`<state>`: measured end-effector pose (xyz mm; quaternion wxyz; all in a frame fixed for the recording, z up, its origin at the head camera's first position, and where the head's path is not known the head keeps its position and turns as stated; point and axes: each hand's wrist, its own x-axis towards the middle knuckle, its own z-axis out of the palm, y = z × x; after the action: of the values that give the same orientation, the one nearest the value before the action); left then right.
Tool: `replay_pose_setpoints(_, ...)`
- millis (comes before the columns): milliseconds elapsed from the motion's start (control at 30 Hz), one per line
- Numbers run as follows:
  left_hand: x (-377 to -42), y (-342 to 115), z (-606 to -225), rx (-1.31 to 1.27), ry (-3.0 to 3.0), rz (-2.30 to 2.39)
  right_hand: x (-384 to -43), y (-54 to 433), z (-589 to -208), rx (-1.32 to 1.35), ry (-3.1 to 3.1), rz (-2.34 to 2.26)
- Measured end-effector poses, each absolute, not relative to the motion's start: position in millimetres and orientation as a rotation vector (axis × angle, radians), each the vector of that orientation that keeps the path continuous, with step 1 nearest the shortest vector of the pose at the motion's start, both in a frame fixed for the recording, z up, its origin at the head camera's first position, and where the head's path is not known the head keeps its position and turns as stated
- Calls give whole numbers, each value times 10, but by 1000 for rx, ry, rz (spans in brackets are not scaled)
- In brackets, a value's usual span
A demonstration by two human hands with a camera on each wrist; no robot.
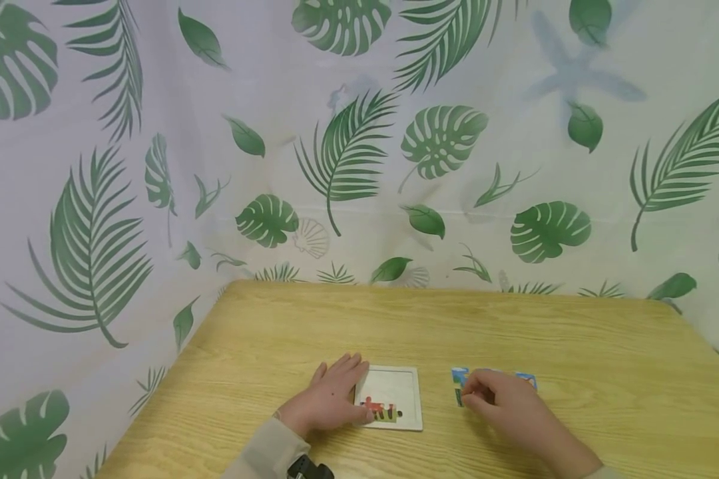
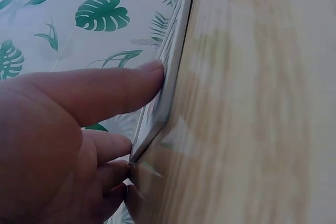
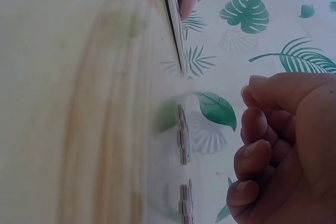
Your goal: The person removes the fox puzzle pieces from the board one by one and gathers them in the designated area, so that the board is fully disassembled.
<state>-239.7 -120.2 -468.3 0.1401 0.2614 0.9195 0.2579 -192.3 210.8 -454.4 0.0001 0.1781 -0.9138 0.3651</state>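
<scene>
A shallow white puzzle tray [image 1: 419,399] lies on the table, with joined red and yellow-green jigsaw pieces [image 1: 386,411] along its lower edge. My left hand [image 1: 335,394] rests over the tray's left side, its fingers extended. In the left wrist view, the thumb [image 2: 126,90] touches the tray [image 2: 170,87] near its rim. My right hand [image 1: 509,406] hovers above loose blue jigsaw pieces [image 1: 459,376] right of the tray. Its fingers are curled, thumb and index tips close together, and I see nothing between them. These pieces [image 3: 183,137] appear edge-on in the right wrist view.
The wooden table [image 1: 311,319] reaches back to a white curtain [image 1: 359,259] printed with green leaves, which also hangs along the left side. A dark watch-like device [image 1: 310,468] sits by the left sleeve [image 1: 269,452].
</scene>
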Motion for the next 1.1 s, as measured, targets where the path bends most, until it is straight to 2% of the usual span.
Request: replay_pose_setpoints(1100, -2356, -1183, -4622, 745, 2703, 629, -2077, 1185, -4671, 757, -2998, 1069)
